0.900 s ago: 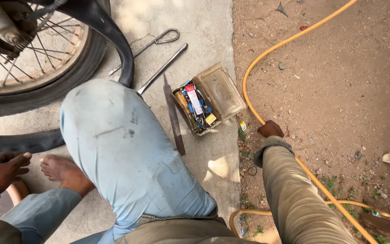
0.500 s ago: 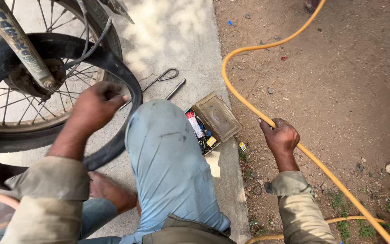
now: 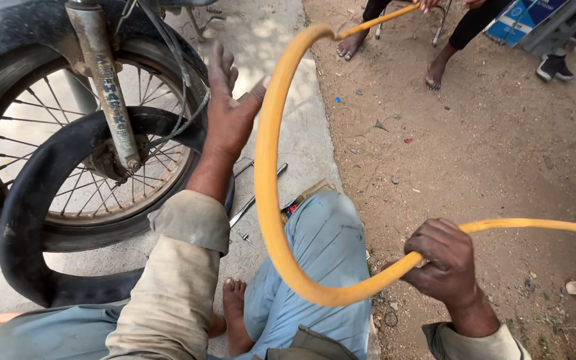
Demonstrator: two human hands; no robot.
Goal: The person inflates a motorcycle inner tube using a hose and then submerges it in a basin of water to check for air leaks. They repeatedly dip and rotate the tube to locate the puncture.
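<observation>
the right hand (image 3: 443,259) is clenched around the yellow hose (image 3: 268,193), which arcs up from the fist in a big loop over the blue-trousered knee (image 3: 321,253) and runs off to the right over the dirt. the left hand (image 3: 230,110) is raised with fingers spread and released, the thumb tip just beside the hose, gripping nothing. below it a black inner tube (image 3: 41,200) hangs out of the spoked wheel (image 3: 68,160) by the fork. metal tyre levers (image 3: 256,197) lie on the concrete near the knee. another person's bare feet (image 3: 395,57) stand on the dirt at the top.
</observation>
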